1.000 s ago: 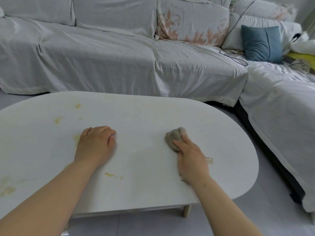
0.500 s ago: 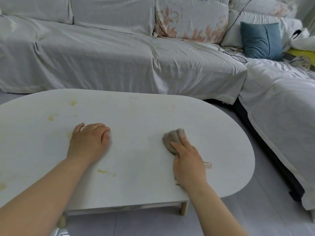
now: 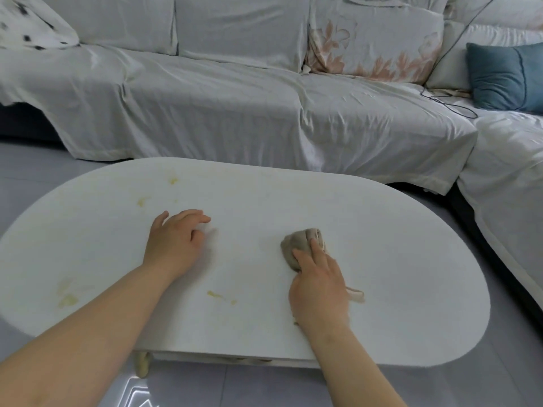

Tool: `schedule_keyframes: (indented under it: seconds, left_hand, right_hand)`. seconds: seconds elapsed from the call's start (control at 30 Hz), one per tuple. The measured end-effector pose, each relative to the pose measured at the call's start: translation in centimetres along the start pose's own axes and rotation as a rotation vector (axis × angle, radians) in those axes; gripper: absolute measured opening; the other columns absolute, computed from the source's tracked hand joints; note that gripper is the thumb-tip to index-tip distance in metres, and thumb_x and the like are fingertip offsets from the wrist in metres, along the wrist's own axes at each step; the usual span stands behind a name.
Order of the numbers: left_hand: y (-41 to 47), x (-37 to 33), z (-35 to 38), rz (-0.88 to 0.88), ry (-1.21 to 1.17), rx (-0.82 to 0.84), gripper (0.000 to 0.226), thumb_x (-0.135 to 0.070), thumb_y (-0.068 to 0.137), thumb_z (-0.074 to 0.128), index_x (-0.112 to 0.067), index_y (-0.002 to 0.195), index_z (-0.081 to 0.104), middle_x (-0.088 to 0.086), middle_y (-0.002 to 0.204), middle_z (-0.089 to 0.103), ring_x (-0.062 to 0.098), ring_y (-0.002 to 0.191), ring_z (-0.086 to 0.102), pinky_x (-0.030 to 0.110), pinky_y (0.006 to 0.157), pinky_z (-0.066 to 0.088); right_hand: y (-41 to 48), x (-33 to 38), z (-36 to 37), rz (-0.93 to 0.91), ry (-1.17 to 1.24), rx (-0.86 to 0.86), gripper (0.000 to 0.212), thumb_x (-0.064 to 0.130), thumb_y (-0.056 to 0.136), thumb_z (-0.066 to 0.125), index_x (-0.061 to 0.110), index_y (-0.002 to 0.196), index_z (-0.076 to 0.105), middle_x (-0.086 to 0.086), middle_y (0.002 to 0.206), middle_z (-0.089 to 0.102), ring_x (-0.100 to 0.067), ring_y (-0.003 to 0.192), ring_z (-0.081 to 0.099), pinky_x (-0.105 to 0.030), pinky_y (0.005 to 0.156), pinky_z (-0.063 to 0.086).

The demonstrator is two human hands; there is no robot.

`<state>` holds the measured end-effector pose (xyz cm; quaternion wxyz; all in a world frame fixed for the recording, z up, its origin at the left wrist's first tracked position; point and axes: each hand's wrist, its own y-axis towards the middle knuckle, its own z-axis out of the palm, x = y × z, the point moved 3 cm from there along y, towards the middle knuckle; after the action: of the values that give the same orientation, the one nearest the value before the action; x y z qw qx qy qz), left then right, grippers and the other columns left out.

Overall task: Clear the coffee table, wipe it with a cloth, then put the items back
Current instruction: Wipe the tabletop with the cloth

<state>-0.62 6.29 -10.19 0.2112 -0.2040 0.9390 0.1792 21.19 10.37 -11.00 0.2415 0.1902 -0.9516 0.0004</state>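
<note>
The white oval coffee table (image 3: 396, 259) fills the lower middle of the head view, with nothing on it but my hands and a cloth. My right hand (image 3: 318, 289) presses a bunched grey-brown cloth (image 3: 299, 245) flat on the tabletop, right of centre; a loose corner of the cloth sticks out beside my wrist. My left hand (image 3: 176, 245) rests palm down on the table left of centre, fingers loosely curled and holding nothing. Yellowish stains (image 3: 219, 295) mark the surface between my arms, at the far left (image 3: 67, 299) and toward the back (image 3: 173, 181).
A large sofa under a pale cover (image 3: 235, 107) runs behind the table and turns along the right side (image 3: 511, 177). On it lie a floral cushion (image 3: 376, 45), a blue cushion (image 3: 505, 76) and a thin black cable (image 3: 446, 102). Grey floor tiles (image 3: 35, 168) surround the table.
The view has swung left, so more of the table's left end shows. My left hand's fingers have spread and lifted a little. The cloth stays under my right hand in almost the same spot.
</note>
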Motion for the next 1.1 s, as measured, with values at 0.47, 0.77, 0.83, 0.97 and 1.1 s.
schedule_keyframes:
  seconds: [0.47,0.77,0.83,0.97,1.1]
  left_hand:
    - [2.1,11.6,-5.7,-0.268,0.087,0.074,0.041,-0.002,0.085,0.040,-0.004,0.125,0.046,0.016,0.140,0.042,0.034,0.127,0.036,0.038,0.105,0.026]
    - [3.0,13.1,-4.9,-0.192,0.208,0.038,0.041,-0.010,0.085,0.040,-0.009,0.126,0.045,0.009,0.140,0.042,0.026,0.131,0.031,0.035,0.105,0.018]
    - [3.1,13.3,-4.7,-0.214,0.212,0.008,0.043,-0.011,0.084,0.040,-0.009,0.127,0.043,0.009,0.140,0.042,0.026,0.131,0.031,0.035,0.106,0.017]
    - [3.3,13.8,-4.6,-0.236,0.225,-0.012,0.048,-0.022,0.082,0.031,-0.007,0.126,0.044,0.012,0.138,0.043,0.028,0.129,0.032,0.035,0.105,0.019]
    - [3.4,13.8,-4.6,-0.219,0.253,-0.004,0.066,-0.029,0.067,0.021,-0.008,0.125,0.044,0.009,0.137,0.043,0.025,0.129,0.031,0.031,0.101,0.016]
  right_hand:
    - [5.8,4.0,2.9,-0.034,0.013,0.003,0.052,0.000,0.080,0.036,0.021,0.126,0.048,0.003,0.152,0.024,-0.027,0.127,0.035,-0.034,0.106,0.027]
    - [12.7,3.2,1.9,-0.020,0.024,-0.015,0.048,-0.002,0.080,0.042,0.016,0.123,0.053,-0.006,0.147,0.035,-0.030,0.128,0.038,-0.030,0.104,0.027]
    - [15.4,3.6,2.2,0.141,-0.031,-0.063,0.052,-0.002,0.081,0.037,0.014,0.130,0.042,-0.009,0.151,0.025,-0.035,0.128,0.033,-0.036,0.104,0.027]
    - [19.6,7.8,5.0,0.162,-0.076,-0.075,0.054,0.000,0.083,0.035,0.013,0.135,0.032,-0.013,0.153,0.015,-0.036,0.133,0.027,-0.036,0.108,0.024]
    - [21.4,14.5,9.3,-0.126,-0.034,0.054,0.055,-0.002,0.079,0.038,0.022,0.129,0.043,-0.005,0.153,0.019,-0.032,0.126,0.038,-0.034,0.102,0.033]
